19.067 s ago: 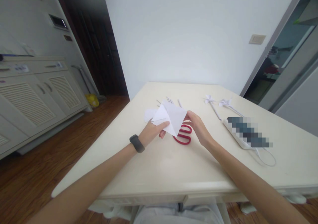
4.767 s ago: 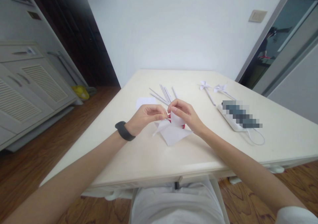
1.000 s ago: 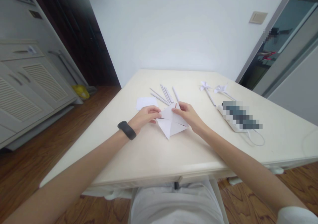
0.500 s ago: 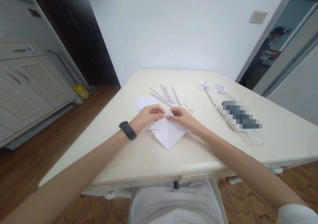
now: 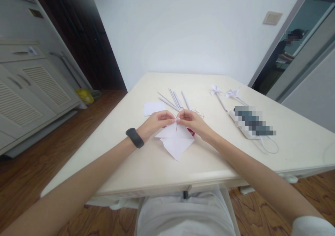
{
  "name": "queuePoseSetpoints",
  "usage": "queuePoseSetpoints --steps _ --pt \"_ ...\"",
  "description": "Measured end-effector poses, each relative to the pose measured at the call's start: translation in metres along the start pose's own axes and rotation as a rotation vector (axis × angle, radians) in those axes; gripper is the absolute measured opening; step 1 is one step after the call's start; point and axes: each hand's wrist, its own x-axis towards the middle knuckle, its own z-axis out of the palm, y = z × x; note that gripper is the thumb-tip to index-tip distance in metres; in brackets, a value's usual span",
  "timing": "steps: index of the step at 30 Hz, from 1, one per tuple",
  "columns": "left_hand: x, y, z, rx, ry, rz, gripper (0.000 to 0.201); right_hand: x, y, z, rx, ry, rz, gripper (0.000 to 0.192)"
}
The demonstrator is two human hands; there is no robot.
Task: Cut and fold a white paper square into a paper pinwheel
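Both hands pinch the far corner of a square white sheet of paper [image 5: 178, 144], which is cut or torn by slits at its side and at the held corner. My left hand [image 5: 163, 118] is closed on the corner's left part. On the other side of a short dark slit, my right hand [image 5: 190, 120] is closed on the right part. Under the paper, by my right hand, a bit of a red object [image 5: 192, 131] shows; its kind is hidden. Beyond my fingers lie several rolled white paper sticks [image 5: 176, 98].
White paper sheets [image 5: 154, 108] lie left of the sticks. At the right are two paper pinwheels [image 5: 215, 90] on sticks and a white device [image 5: 251, 124], partly blurred out, with a cable [image 5: 272, 148]. Small pale bits [image 5: 201, 115] lie near my right hand. A person [image 5: 285, 51] is beyond the doorway.
The held corner has parted along a slit between my fingers, and my hands have drawn slightly closer together. The red object has come into view under the paper's right side.
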Motion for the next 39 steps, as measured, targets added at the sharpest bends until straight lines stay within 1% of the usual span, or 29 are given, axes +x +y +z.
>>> queuePoseSetpoints --steps 4,7,10,12,15,18,23,28,33,39 --pt "-0.0008 0.0009 0.0011 -0.029 -0.001 0.007 0.015 0.0002 0.0015 -0.0008 0.021 -0.014 0.022 0.016" --pt "-0.001 0.0021 0.0012 -0.044 0.006 0.001 0.014 0.0014 0.0028 -0.0015 0.04 0.001 0.01 0.013" --pt "-0.0006 0.0025 0.0006 -0.031 0.014 -0.006 0.014 0.0025 0.0025 -0.0016 0.059 0.04 -0.013 0.018" --pt "-0.0002 0.0023 0.0002 -0.025 0.016 -0.005 0.014 0.0022 0.0013 -0.0014 0.064 0.044 -0.032 0.021" --pt "0.0002 0.002 -0.0001 -0.024 0.006 0.011 0.013 0.0005 -0.0012 -0.0009 0.05 0.025 -0.054 0.015" --pt "0.0001 0.002 0.0003 -0.025 -0.002 0.02 0.011 -0.0011 -0.0025 -0.0004 0.018 0.018 -0.042 0.011" --pt "-0.0001 0.0016 0.0011 -0.028 0.007 0.021 0.011 0.0001 -0.0006 -0.0001 0.01 0.019 0.029 0.017" --pt "0.0002 0.001 0.001 -0.015 0.003 0.06 0.01 0.0019 0.0007 0.0004 0.007 0.016 0.081 0.024" --pt "0.0001 0.0011 0.0012 0.003 -0.013 0.077 0.008 0.0015 0.0025 -0.0002 -0.028 0.01 0.048 0.023" --pt "0.0 -0.0011 0.0013 0.013 -0.016 0.092 0.009 0.0015 0.0037 -0.0011 -0.021 0.0 0.067 0.026"
